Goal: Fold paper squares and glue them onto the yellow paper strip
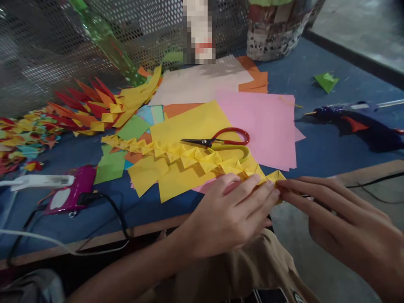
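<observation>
A long chain of folded yellow paper pieces (176, 153) runs from the left of the table to its front edge. My left hand (230, 214) pinches the near end of this chain, fingers closed over it. My right hand (341, 223) meets it from the right, fingertips pressed on the last yellow folded piece (276, 176). Red-handled scissors (221, 139) lie just behind the chain on a yellow sheet (195, 124).
Pink (265, 122), orange and green paper sheets cover the blue table (318, 147). A blue glue gun (356, 122) lies at right. Red and yellow folded paper pieces (94, 107) lie at left by a green bottle (107, 42). A magenta device (71, 191) with cables sits front left.
</observation>
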{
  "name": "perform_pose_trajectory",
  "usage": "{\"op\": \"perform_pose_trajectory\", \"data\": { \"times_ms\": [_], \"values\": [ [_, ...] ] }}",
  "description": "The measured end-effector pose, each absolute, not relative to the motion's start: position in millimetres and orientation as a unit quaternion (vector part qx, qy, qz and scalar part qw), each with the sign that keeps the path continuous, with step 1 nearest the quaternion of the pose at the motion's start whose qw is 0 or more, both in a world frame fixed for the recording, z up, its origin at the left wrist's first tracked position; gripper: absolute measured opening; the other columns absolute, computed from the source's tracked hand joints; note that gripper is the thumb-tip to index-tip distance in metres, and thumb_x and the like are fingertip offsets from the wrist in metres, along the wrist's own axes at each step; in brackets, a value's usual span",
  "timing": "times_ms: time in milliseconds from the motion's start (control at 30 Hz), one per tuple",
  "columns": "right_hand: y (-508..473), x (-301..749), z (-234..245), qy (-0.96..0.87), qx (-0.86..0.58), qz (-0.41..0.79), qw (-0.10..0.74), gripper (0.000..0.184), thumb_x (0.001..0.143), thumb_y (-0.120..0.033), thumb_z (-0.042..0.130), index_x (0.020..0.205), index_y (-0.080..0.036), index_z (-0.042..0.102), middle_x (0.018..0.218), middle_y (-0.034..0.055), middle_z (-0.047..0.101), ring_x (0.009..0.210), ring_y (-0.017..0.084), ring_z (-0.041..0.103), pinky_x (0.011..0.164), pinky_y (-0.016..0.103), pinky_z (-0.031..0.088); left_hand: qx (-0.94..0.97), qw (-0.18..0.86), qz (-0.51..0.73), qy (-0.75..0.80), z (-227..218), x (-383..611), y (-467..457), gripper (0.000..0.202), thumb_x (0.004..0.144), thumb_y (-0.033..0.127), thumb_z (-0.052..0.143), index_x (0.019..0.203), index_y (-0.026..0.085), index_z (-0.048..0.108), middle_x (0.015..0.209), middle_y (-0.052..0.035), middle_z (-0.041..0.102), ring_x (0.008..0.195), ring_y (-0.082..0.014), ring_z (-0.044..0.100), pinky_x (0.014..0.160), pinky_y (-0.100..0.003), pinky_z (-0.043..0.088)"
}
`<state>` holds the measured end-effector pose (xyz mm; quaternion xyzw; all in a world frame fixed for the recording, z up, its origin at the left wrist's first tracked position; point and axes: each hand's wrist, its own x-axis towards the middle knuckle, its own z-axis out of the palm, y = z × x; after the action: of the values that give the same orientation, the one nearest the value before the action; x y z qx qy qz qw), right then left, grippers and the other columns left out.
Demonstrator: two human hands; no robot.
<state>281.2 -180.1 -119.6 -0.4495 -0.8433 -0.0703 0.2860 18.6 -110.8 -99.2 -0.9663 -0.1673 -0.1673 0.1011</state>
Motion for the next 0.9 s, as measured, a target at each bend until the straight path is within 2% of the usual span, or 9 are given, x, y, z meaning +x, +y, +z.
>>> {"op": "perform_pose_trajectory", "data": {
  "times_ms": [167, 333, 433, 567, 667, 767, 833, 900],
  "values": [
    [-178, 278, -120, -0.84, -0.449, -0.071, 0.295, 0.047, 0.086, 0.013, 0.052, 0.121, -0.014, 0.07, 0.13, 0.0082, 0.073, 0.119, 0.021, 0.069, 0.11, 0.036, 0.055, -0.97, 0.097, -0.149, -0.168, -101, 22, -110, 0.051, 0.115, 0.035, 0.047, 0.159, 0.01, 0.05, 0.156, -0.0049, 0.064, 0.139, -0.0221, 0.059, 0.107, -0.046, 0.05],
    [-177, 277, -121, -0.838, -0.453, -0.072, 0.295, 0.046, 0.088, 0.011, 0.05, 0.123, -0.013, 0.068, 0.132, 0.0084, 0.072, 0.121, 0.02, 0.068, 0.111, 0.035, 0.055, -0.962, 0.106, -0.201, -0.151, -101, 20, -111, 0.049, 0.112, 0.036, 0.053, 0.153, 0.009, 0.059, 0.152, -0.0078, 0.068, 0.136, -0.0239, 0.062, 0.11, -0.042, 0.05],
    [-177, 278, -125, -0.833, -0.456, -0.075, 0.302, 0.046, 0.088, 0.01, 0.053, 0.125, -0.012, 0.068, 0.134, 0.0086, 0.072, 0.122, 0.019, 0.068, 0.111, 0.035, 0.056, -0.959, 0.139, -0.179, -0.172, -101, 23, -116, 0.052, 0.114, 0.039, 0.05, 0.151, 0.005, 0.06, 0.153, -0.0118, 0.067, 0.137, -0.0248, 0.061, 0.11, -0.04, 0.05],
    [-176, 277, -126, -0.834, -0.453, -0.073, 0.307, 0.046, 0.09, 0.007, 0.058, 0.13, -0.013, 0.068, 0.133, 0.0069, 0.072, 0.119, 0.017, 0.068, 0.112, 0.032, 0.054, -0.956, 0.163, -0.159, -0.185, -98, 30, -121, 0.054, 0.114, 0.039, 0.047, 0.147, -0.001, 0.062, 0.145, -0.0165, 0.071, 0.128, -0.0272, 0.065, 0.106, -0.042, 0.053],
    [-177, 275, -123, -0.815, -0.473, -0.059, 0.329, 0.046, 0.094, -0.001, 0.061, 0.137, -0.015, 0.067, 0.134, 0.0071, 0.072, 0.12, 0.019, 0.069, 0.111, 0.034, 0.054, -0.956, 0.147, -0.165, -0.196, -96, 35, -126, 0.055, 0.114, 0.041, 0.046, 0.144, -0.002, 0.064, 0.139, -0.0162, 0.074, 0.124, -0.0269, 0.068, 0.106, -0.041, 0.054],
    [-177, 280, -126, -0.769, -0.536, -0.078, 0.339, 0.047, 0.098, -0.02, 0.068, 0.145, -0.021, 0.064, 0.138, 0.0069, 0.071, 0.121, 0.025, 0.069, 0.107, 0.041, 0.056, -0.95, 0.122, -0.189, -0.215, -95, 33, -136, 0.055, 0.113, 0.042, 0.049, 0.148, 0.002, 0.063, 0.151, -0.0152, 0.067, 0.133, -0.0258, 0.065, 0.113, -0.038, 0.053],
    [-176, 287, -131, -0.76, -0.546, -0.099, 0.337, 0.048, 0.097, -0.031, 0.072, 0.144, -0.026, 0.065, 0.139, 0.0058, 0.071, 0.118, 0.029, 0.07, 0.103, 0.046, 0.057, -0.945, 0.11, -0.231, -0.206, -94, 26, -147, 0.05, 0.111, 0.039, 0.056, 0.149, 0.008, 0.064, 0.157, -0.0101, 0.063, 0.143, -0.0236, 0.059, 0.12, -0.035, 0.049],
    [-174, 293, -137, -0.776, -0.514, -0.107, 0.349, 0.045, 0.094, -0.034, 0.075, 0.138, -0.031, 0.069, 0.136, 0.0033, 0.073, 0.11, 0.027, 0.073, 0.097, 0.046, 0.058, -0.929, 0.114, -0.292, -0.197, -92, 14, -159, 0.039, 0.108, 0.035, 0.063, 0.142, 0.018, 0.07, 0.153, -0.0018, 0.067, 0.145, -0.0193, 0.057, 0.12, -0.03, 0.05]
  ]
}}
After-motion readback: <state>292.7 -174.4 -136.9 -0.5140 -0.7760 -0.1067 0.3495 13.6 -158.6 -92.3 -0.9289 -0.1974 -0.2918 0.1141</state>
